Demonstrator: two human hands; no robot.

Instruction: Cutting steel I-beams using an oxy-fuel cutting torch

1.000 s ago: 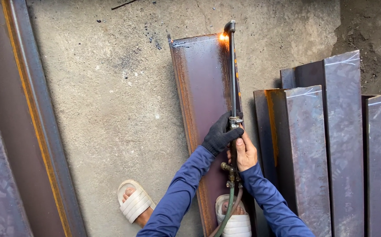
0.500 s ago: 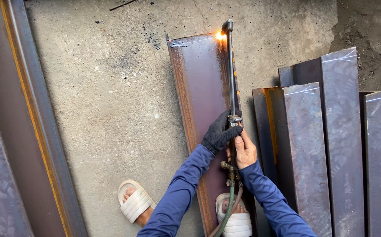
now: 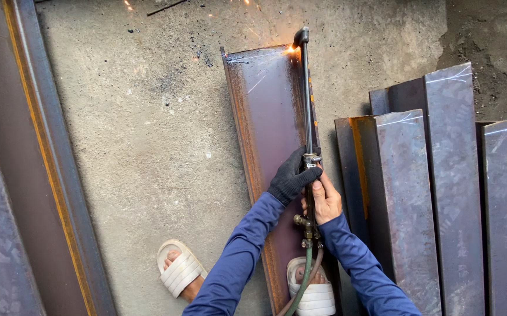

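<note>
Overhead, the black-gloved left hand (image 3: 291,178) clenches the shaft of a long, dark metal cutting torch (image 3: 307,99), and the bare right hand (image 3: 323,199) clasps its handle just nearer. Its tip throws sparks at the far right corner of a rusty brown steel beam (image 3: 268,134) lying on the concrete floor (image 3: 148,146), left of more steel sections (image 3: 405,193).

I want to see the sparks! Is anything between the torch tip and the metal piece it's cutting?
Nothing visible. The torch, held by the gloved left hand and bare right hand, has its tip right at the steel piece, where the flame glows.
</note>
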